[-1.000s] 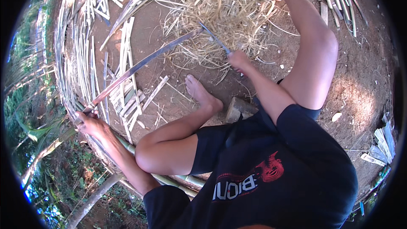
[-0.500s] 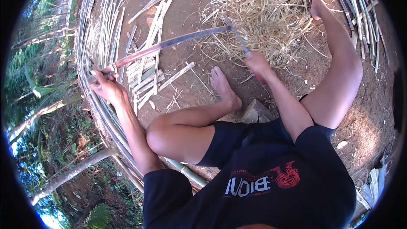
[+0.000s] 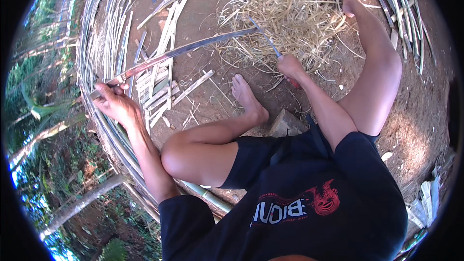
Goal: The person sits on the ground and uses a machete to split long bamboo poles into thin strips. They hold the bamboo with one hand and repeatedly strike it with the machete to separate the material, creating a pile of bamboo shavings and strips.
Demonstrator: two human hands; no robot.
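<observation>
My left hand (image 3: pixel 117 105), at the left, is closed around the near end of a long bamboo strip (image 3: pixel 193 46), reddish-brown near the hand and dark farther along. The strip slants up across the ground toward the middle. A knife (image 3: pixel 267 38) with a narrow blade is in my right hand (image 3: pixel 291 66), its fingers wrapped around the handle; a bit of red shows below the fist. The blade points up and left, and the strip's far end meets or overlaps it near the tip; whether they touch, I cannot tell.
Pale curled shavings (image 3: pixel 290 14) lie heaped beyond the knife. Split bamboo pieces (image 3: pixel 159 84) are scattered on the dirt near my left hand. Long bamboo poles (image 3: pixel 130 150) border the left side, with more strips (image 3: pixel 401 9) at upper right. A block (image 3: pixel 286 124) stands between my legs.
The whole view has shifted slightly, moving the scene left. Both hands keep their grips, and the strip and knife stay nearly the same relative to each other.
</observation>
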